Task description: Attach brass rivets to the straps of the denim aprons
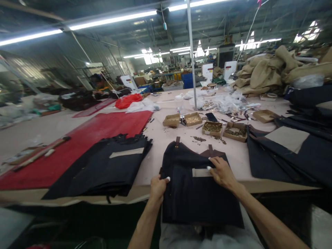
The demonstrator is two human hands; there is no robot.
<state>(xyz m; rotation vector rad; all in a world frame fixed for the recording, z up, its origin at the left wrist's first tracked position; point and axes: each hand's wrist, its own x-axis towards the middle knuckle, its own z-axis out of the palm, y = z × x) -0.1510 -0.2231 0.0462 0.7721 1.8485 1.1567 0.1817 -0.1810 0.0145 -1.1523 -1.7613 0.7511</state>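
A dark fabric piece (pixel 197 200) with a beige strip (pixel 201 173) and brown tabs at its top hangs over the table's front edge toward my lap. My left hand (pixel 158 186) grips its left edge, thumb on top of the cloth. On its upper right part lies my right hand (pixel 221 172), fingers bent on the cloth beside the beige strip; whether it pinches the fabric is hard to tell. Beyond the piece stand small cardboard boxes of metal parts (pixel 212 128), with loose parts scattered in front of them.
Stacked dark fabric pieces (pixel 103 169) lie on a red sheet (pixel 116 122) at the left. More dark pieces (pixel 269 162) are at the right, below a beige cloth heap (pixel 267 72). A metal pole (pixel 192 58) rises behind the boxes. Plastic bags (pixel 228 102) lie farther back.
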